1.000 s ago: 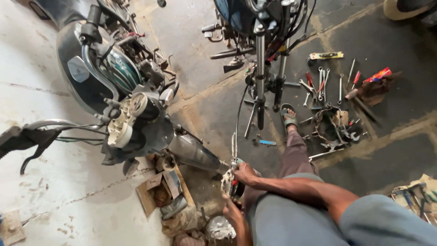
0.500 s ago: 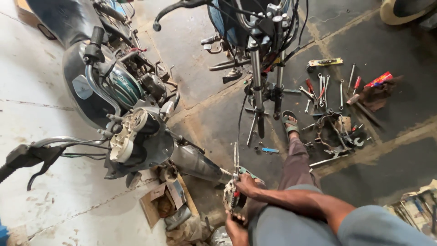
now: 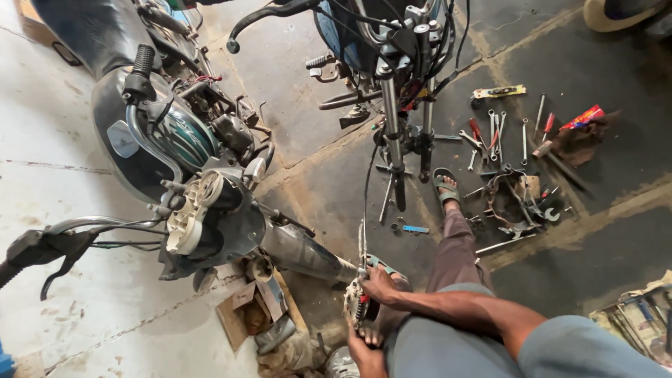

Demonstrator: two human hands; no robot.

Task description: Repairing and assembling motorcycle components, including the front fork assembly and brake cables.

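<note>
Metal, greasy: a small round engine part (image 3: pixel 355 306) sat near centre on the floor, against my bare foot (image 3: pixel 381 329). From the head view, my right hand (image 3: pixel 379 283) was closed over its top, and my left hand (image 3: pixel 365 355) gripped it from below. Stripped motorcycle (image 3: pixel 189 175) stood left; spanners (image 3: pixel 497 133) lay far right.

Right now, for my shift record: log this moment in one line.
right hand: on metal part | left hand: under part | motorcycle: beside | tools: on floor
</note>
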